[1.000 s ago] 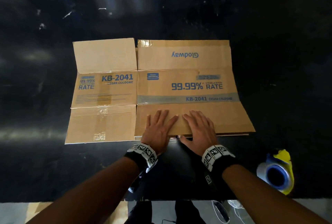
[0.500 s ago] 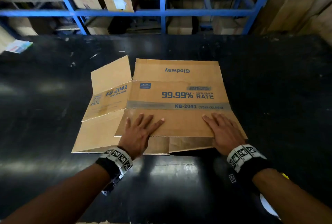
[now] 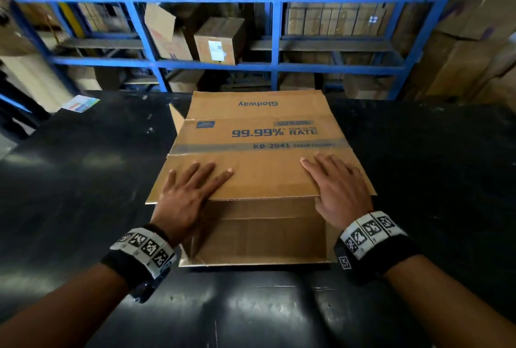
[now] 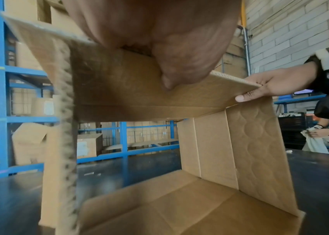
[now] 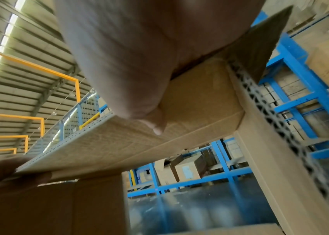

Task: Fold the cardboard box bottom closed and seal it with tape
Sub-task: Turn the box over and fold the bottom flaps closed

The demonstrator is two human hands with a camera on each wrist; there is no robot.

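Note:
A brown cardboard box (image 3: 259, 135) printed "99.99% RATE" lies on its side on the black table (image 3: 83, 180), opened into a tube with its near end facing me. My left hand (image 3: 192, 191) and right hand (image 3: 335, 185) hold the upper near flap (image 3: 265, 180) at its two ends, with the fingers flat on top. The left wrist view shows my left thumb (image 4: 179, 71) under the flap (image 4: 119, 89) and the right hand (image 4: 276, 85) pinching its far corner. In the right wrist view, my right thumb (image 5: 139, 95) presses the flap's underside (image 5: 189, 103). No tape is in view.
Blue shelving (image 3: 273, 65) stacked with cardboard boxes stands behind the table's far edge. A printed sheet (image 3: 81, 103) lies at the far left corner. Another person (image 4: 324, 132) holding a white cloth stands beyond the table to the right.
The flat box has been raised and opened into a tube. My hands slid apart along the near flap. The side panel swung up at the left, and the tape dispenser left view.

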